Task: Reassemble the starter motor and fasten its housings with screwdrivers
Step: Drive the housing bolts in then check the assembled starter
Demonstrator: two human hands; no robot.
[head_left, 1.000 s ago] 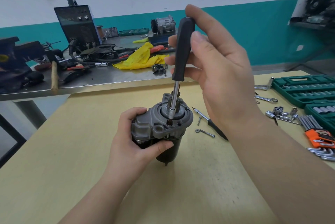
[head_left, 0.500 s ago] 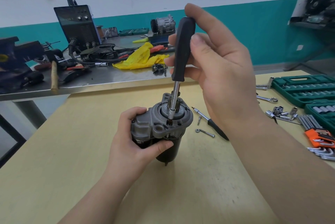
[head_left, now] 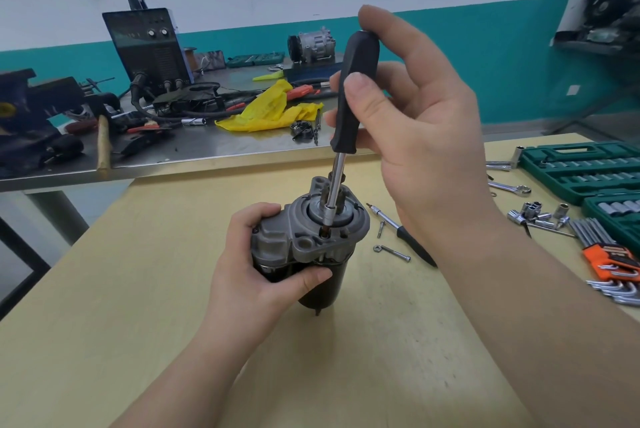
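Gripping the starter motor (head_left: 304,254) low on the counter (head_left: 138,306), the left hand (head_left: 256,265) wraps its fingers behind the grey housing and lays its thumb across the front, exactly as it did a second ago, so the motor has not budged and stands upright on its black body. Above it the right hand (head_left: 415,123) is curled round the black handle of the screwdriver (head_left: 346,137), thumb on the near side, forefinger arched over the cap. Hardly anything has shifted over the last second: the shaft leans at the same slight angle, and its tip sits in the same hole at the front of the housing face, beside the central hub. The fingers seem to have crept a little on the handle, which reads to me as a slow twist in progress, a screw being run down rather than a fresh one being lined up; how deep that screw sits I cannot tell. Just right of the motor a loose bolt (head_left: 393,253) and a second screwdriver (head_left: 403,235) lie on the counter, so more fastening likely waits. Farther right are sockets (head_left: 535,214), hex keys (head_left: 604,256) and a green socket case (head_left: 581,168). Beyond, a steel bench carries a yellow rag (head_left: 270,112).
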